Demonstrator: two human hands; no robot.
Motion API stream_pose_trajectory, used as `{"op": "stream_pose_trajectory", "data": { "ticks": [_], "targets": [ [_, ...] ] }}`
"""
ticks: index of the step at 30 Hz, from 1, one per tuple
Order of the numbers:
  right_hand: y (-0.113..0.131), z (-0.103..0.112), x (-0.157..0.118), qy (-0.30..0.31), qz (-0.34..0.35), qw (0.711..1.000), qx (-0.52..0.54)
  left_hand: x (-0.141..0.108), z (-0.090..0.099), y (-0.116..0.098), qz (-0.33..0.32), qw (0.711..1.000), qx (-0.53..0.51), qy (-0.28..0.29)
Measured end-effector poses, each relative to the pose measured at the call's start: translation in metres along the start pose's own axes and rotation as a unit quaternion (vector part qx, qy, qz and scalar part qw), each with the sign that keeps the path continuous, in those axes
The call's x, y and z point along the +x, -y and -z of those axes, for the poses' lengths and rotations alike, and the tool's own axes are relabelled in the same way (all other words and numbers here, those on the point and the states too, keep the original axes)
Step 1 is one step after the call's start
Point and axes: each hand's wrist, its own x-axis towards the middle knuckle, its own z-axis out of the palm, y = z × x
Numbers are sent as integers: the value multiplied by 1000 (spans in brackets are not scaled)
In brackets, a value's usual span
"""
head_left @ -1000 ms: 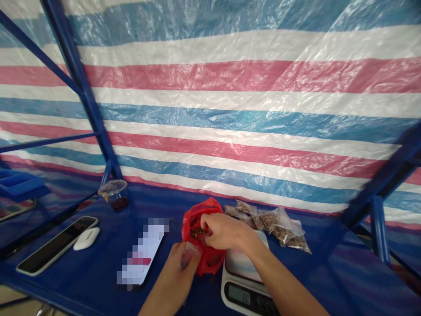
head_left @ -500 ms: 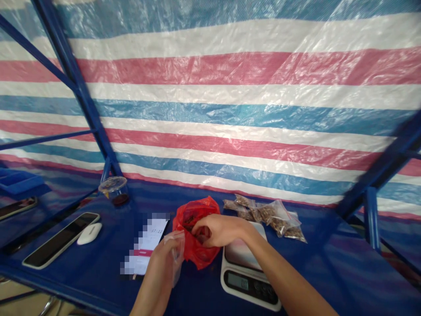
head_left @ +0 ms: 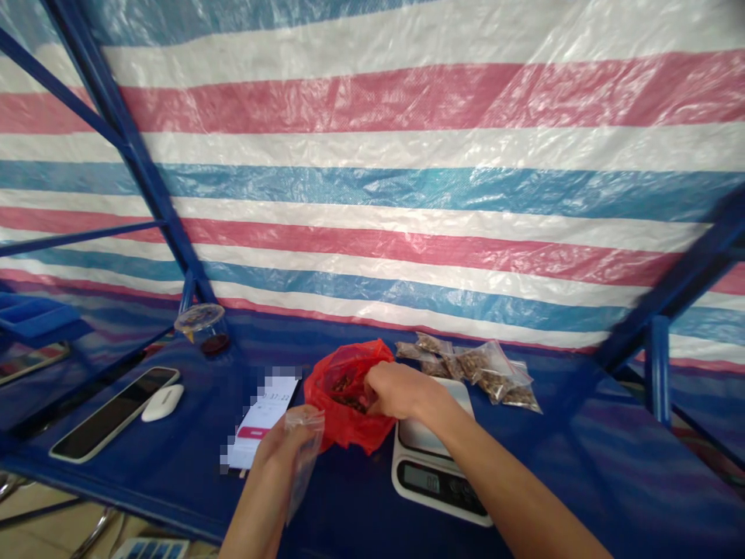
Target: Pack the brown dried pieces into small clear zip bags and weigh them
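A small clear zip bag (head_left: 306,458), hanging limp, is pinched in my left hand (head_left: 282,446) just left of a red plastic bag (head_left: 331,415). The red bag stands open on the table, and loose brown dried bits (head_left: 348,388) show inside it. My right hand (head_left: 401,390) reaches into its mouth from the right. The fingers there are bent and pressed together, with the tips hidden among the bits. Beneath my right forearm is a white kitchen scale (head_left: 434,442) with a display that appears to read 0.0.
Several filled zip bags (head_left: 477,369) lie behind the scale. To the left are a lit phone (head_left: 261,419), a dark phone (head_left: 116,415), a white case (head_left: 163,403) and a lidded clear cup (head_left: 203,326). Blue frame bars (head_left: 168,217) rise at both sides before a striped sheet (head_left: 407,186).
My right hand has shifted right within the red bag, whose mouth now shows more of the brown bits. My left hand still has the zip bag, slightly farther from the red bag.
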Motion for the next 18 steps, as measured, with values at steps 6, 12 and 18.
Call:
{"op": "stream_pose_trajectory", "data": {
  "ticks": [6,12,18],
  "targets": [
    [1,1,1,22,18,999,29,15,-18,0,-21,998,45,23],
    [10,8,-8,39,-8,999,-13,13,-19,7,-12,999,-8,35],
    [22,2,-9,-50,-18,997,-53,7,-28,6,-28,995,-77,57]
  ]
}}
